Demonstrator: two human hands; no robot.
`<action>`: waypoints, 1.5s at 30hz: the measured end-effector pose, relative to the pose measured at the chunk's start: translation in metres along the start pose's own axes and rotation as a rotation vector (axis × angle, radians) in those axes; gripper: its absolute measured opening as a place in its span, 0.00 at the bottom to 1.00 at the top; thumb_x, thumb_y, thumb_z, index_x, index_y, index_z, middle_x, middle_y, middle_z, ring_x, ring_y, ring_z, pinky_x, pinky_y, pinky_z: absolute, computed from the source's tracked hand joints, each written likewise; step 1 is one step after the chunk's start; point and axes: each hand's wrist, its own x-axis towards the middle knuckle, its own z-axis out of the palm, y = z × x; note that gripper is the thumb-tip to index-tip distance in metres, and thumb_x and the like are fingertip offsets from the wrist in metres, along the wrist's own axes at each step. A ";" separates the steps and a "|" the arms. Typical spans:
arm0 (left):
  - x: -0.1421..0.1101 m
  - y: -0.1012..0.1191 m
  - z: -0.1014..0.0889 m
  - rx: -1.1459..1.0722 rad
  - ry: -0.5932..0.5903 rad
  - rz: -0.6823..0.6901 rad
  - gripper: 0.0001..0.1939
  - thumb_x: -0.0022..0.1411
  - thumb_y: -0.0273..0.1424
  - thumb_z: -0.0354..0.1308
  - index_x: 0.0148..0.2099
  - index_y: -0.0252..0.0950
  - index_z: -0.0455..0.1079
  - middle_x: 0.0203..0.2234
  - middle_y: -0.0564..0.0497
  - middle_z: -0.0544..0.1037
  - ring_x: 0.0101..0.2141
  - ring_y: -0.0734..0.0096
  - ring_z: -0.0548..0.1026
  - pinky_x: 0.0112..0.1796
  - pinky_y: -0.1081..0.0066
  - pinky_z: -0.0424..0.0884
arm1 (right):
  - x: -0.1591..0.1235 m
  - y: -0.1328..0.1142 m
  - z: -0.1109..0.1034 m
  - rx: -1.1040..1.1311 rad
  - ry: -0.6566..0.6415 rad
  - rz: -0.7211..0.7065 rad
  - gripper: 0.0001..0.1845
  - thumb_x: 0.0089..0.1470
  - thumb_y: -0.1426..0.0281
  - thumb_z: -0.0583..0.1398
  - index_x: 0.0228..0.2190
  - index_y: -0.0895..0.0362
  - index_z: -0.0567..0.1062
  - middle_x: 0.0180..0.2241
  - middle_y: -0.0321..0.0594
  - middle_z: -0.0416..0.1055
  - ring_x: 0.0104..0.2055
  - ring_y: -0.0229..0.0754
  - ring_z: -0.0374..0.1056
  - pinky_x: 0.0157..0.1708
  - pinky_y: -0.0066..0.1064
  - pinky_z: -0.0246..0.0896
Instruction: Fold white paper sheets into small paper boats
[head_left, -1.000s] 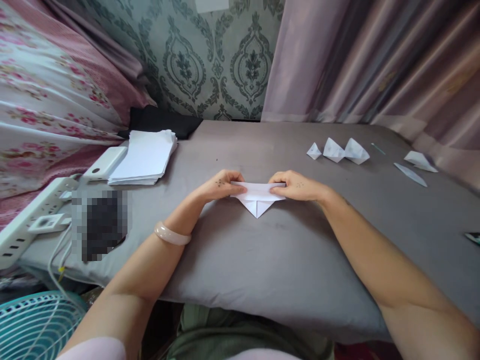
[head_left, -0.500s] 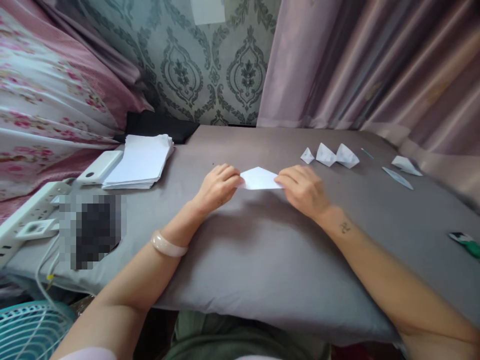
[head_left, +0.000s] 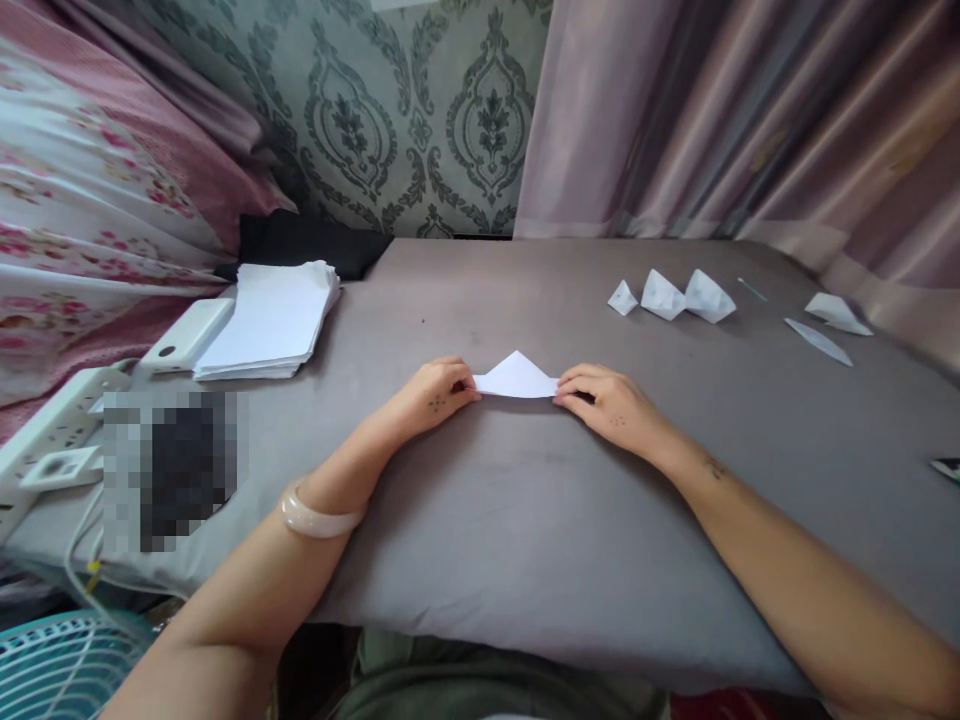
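Observation:
A folded sheet of white paper [head_left: 516, 378] is held level in front of me, with a pointed peak at its top middle and a strip reaching out to each side. My left hand [head_left: 444, 390] pinches the paper's left end between thumb and fingers. At the opposite end, my right hand [head_left: 600, 395] grips the paper in the same way. The fingertips cover both ends of the sheet. Just beneath the paper lies the grey cloth-covered table [head_left: 510, 500].
Folded paper shapes [head_left: 663, 296] stand at the back right. Beyond them lie a thin stick [head_left: 752, 289], a flat paper sliver [head_left: 819, 341] and another folded piece [head_left: 838, 312]. A paper stack [head_left: 259, 320], a power strip [head_left: 60, 430] and a fan [head_left: 67, 665] are on the left.
Both hands have come down and slightly closer to me with the paper. Its peak now stands narrower above side strips. The camera view has tilted down a little.

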 end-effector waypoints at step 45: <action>0.007 0.008 0.010 0.077 0.133 -0.289 0.14 0.58 0.32 0.57 0.45 0.32 0.71 0.39 0.44 0.69 0.39 0.63 0.68 0.41 0.64 0.66 | 0.013 0.005 0.008 -0.110 0.134 0.248 0.16 0.51 0.64 0.63 0.41 0.55 0.72 0.41 0.43 0.69 0.36 0.44 0.66 0.35 0.36 0.61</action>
